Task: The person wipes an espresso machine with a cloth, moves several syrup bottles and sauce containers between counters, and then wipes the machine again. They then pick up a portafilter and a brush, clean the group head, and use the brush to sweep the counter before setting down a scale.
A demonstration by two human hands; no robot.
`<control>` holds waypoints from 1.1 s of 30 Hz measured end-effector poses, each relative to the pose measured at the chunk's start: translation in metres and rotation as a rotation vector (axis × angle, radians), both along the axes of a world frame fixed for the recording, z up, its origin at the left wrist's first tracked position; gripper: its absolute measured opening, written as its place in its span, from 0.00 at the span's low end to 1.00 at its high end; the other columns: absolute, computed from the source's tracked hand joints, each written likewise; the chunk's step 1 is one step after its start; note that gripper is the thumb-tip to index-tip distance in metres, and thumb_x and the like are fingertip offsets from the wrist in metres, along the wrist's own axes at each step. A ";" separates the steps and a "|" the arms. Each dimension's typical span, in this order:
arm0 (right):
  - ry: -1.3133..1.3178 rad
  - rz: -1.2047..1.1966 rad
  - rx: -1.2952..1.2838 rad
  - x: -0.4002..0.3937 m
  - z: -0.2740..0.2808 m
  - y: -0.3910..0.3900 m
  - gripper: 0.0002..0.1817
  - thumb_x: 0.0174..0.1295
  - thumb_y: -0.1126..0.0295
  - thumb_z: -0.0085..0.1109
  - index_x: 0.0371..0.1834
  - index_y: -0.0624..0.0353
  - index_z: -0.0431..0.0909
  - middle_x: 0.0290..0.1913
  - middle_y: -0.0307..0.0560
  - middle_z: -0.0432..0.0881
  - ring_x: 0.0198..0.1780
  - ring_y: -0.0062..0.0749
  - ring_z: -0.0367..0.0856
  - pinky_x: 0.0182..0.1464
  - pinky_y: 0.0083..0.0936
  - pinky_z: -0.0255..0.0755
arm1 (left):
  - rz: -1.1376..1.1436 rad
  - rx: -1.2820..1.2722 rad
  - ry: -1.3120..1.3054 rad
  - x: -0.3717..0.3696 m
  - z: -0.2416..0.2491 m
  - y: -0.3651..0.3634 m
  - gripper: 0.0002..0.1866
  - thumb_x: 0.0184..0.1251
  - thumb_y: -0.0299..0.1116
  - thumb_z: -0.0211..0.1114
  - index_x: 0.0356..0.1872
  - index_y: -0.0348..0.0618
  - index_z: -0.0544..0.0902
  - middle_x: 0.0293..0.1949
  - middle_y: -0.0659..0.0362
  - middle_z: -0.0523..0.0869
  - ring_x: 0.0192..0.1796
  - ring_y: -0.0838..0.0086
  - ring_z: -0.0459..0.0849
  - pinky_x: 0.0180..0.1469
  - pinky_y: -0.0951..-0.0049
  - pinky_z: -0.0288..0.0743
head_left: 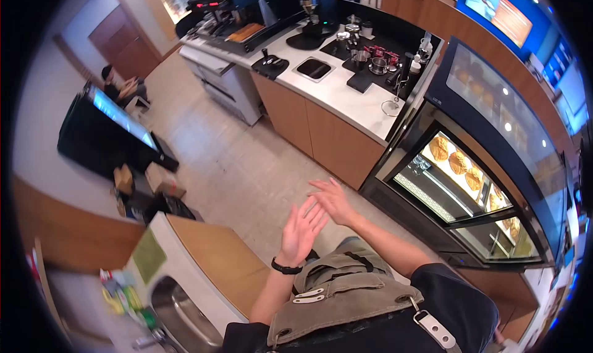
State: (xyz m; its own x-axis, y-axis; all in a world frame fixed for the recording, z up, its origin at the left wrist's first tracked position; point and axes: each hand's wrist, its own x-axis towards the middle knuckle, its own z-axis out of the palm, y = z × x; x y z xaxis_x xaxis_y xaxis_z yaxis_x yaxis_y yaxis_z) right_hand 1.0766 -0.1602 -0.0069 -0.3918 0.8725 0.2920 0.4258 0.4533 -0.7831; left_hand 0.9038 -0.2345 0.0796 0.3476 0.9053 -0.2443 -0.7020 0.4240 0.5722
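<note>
My left hand [299, 232] is raised in front of my body, palm turned up and fingers stretched out. A black wristband [286, 267] is around that wrist. My right hand [334, 201] comes in from the other side with its fingers extended, and its fingers overlap the left fingertips in this view. Neither hand holds anything. Just behind them is the grey-brown apron [346, 310] I wear over a dark shirt, with a metal clip and strap [434, 329] at its right side.
Ahead runs a white-topped counter [355, 103] with a coffee grinder [309, 7] and metal cups. A glass pastry case [494, 100] stands to the right. At lower left is a sink [182, 310]. Boxes [164, 180] lie on the floor; a person [120, 88] sits farther back.
</note>
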 end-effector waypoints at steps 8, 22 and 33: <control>0.306 -0.542 -0.220 0.054 -0.036 0.067 0.10 0.72 0.68 0.68 0.48 0.63 0.87 0.48 0.49 0.88 0.45 0.32 0.87 0.51 0.26 0.80 | -0.254 0.065 0.142 -0.032 -0.006 0.185 0.22 0.87 0.41 0.51 0.67 0.35 0.75 0.64 0.40 0.84 0.68 0.50 0.83 0.71 0.50 0.76; 0.446 -0.705 -0.357 0.093 -0.001 0.323 0.10 0.73 0.65 0.65 0.45 0.60 0.89 0.22 0.39 0.79 0.25 0.17 0.72 0.31 0.24 0.68 | -0.224 0.061 0.385 0.027 -0.015 0.467 0.18 0.85 0.40 0.54 0.63 0.37 0.77 0.59 0.47 0.87 0.58 0.59 0.87 0.63 0.59 0.79; 0.204 -1.400 -0.131 0.114 -0.020 0.396 0.16 0.65 0.71 0.70 0.54 0.62 0.83 0.48 0.48 0.84 0.51 0.36 0.85 0.54 0.30 0.78 | -0.784 1.092 0.990 0.134 -0.073 0.661 0.29 0.67 0.36 0.75 0.66 0.39 0.77 0.65 0.44 0.81 0.65 0.52 0.81 0.69 0.57 0.75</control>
